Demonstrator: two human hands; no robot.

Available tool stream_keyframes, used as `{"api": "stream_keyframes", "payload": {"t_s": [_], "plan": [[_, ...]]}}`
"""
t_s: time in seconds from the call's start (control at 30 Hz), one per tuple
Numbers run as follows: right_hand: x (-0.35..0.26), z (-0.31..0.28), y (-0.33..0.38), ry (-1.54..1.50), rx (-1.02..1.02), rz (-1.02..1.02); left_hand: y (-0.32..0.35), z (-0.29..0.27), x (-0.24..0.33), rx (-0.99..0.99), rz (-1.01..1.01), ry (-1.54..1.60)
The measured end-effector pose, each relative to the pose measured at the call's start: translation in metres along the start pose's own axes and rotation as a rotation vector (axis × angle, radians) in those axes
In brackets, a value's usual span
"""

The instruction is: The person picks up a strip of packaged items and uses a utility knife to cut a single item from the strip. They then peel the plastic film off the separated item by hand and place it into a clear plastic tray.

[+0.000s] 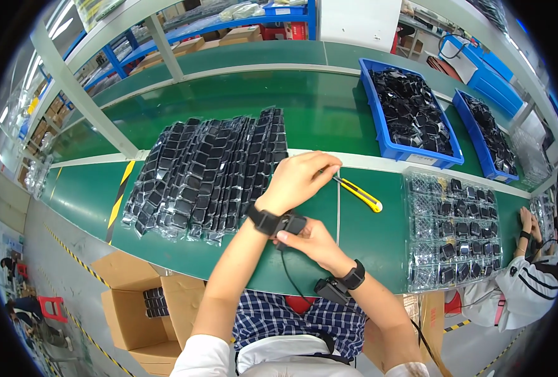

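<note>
Head view shows us a small black box [291,224] at the left wrist, lying against the black wristband [263,218] there. Our right hand [313,244] pinches this box, with the thumb on the near side; the other fingers are partly hidden behind it, so we cannot tell how far they wrap around. A thin black cable [289,273] hangs down from the box toward our lap.

By our judgement the box is light and stiff, with a smooth shell which may slip a little under dry fingertips. The band seems softer and should bend easily. The cable is probably the weak part, so it is better to take hold of the box by its hard sides and not to pull by the cable.

Our left hand [301,179] is raised above the green bench [379,251], palm mostly turned away from view, its fingers bent and drawn together near the tip of the yellow cutter [361,193]. We cannot tell whether they pinch something or touch the cutter. The left forearm reaches forward and slightly inward, while the right forearm comes across from the lower right, bent at the wrist, with a second black box [331,291] beside its own band [354,274].
</note>
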State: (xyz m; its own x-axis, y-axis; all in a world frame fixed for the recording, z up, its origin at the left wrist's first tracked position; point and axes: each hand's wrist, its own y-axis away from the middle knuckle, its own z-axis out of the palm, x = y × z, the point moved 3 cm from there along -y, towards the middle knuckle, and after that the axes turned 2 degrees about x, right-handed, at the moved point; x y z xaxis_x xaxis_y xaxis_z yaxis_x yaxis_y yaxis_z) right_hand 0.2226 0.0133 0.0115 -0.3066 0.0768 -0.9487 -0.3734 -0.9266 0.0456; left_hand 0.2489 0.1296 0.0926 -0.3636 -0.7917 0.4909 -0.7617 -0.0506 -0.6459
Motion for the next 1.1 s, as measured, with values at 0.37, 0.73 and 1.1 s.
{"api": "stream_keyframes", "payload": {"t_s": [0.37,0.73,1.1], "plan": [[-0.082,-0.057,0.017,0.521,0.364,-0.023,0.048,-0.016,-0.056,-0.045,-0.553,0.335],[-0.062,-0.117,0.016,1.471,0.803,-0.008,0.076,-0.023,-0.088,-0.232,-0.376,-0.471],[-0.065,-0.132,0.022,1.309,0.859,-0.090,0.072,0.002,-0.058,-0.412,-0.169,-0.455]]}}
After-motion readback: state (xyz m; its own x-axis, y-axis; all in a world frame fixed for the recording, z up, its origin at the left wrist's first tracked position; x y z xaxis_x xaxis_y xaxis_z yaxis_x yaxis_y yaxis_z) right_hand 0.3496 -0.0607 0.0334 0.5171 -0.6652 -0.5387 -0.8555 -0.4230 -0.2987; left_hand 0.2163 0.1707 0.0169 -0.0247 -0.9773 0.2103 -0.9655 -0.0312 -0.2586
